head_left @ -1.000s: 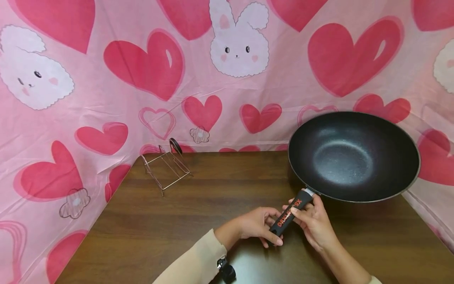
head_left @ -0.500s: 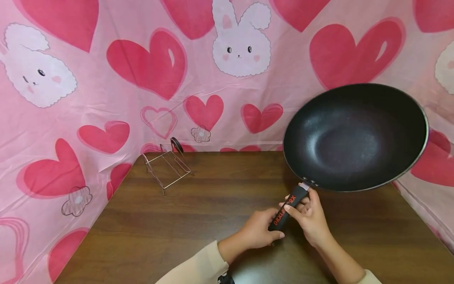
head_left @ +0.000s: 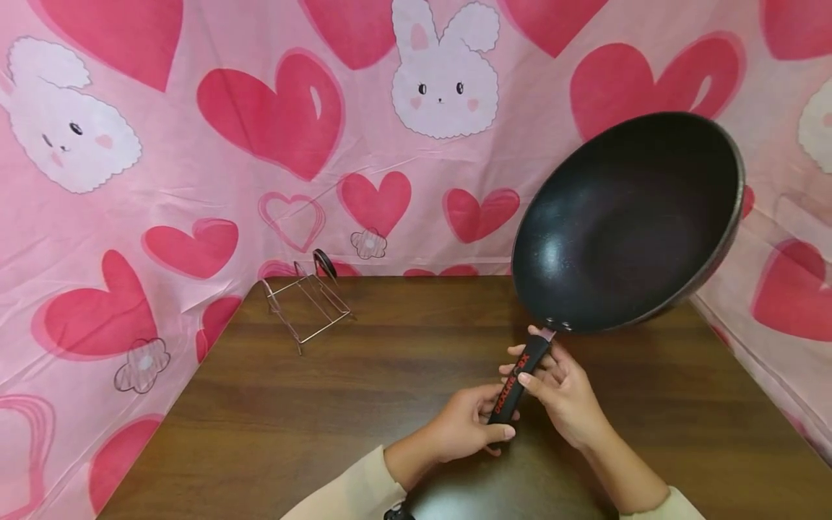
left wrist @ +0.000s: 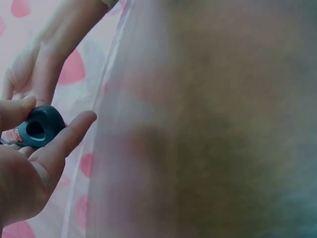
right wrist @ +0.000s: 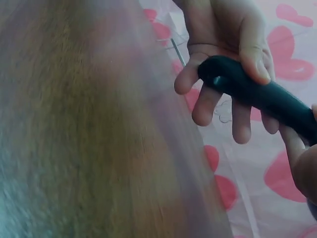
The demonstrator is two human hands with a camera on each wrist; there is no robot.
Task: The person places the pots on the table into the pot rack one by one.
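Observation:
In the head view, a black wok [head_left: 624, 231] with a dark inside is held up over the right part of the table, tilted so that its inside faces me. My right hand [head_left: 572, 401] grips its black handle [head_left: 504, 404], lettered in red, just below the bowl, thumb on top. Lower down, my left hand [head_left: 464, 426] pinches the handle's end between thumb and fingers. The left wrist view shows the hole in the handle's end [left wrist: 44, 126] between that thumb and fingers. From the right wrist view, the left fingers [right wrist: 241, 126] spread under the handle.
A wire rack [head_left: 325, 328] with a black disc-like part [head_left: 325, 263] stands at the back left of the brown wooden table [head_left: 390, 339]. A pink cloth [head_left: 422, 217] with hearts and rabbits hangs behind and along the sides.
The wok has risen and tipped further, its far rim swinging upward and its right side turning inward to the left. Both hands stay on the handle, which has become steeper.

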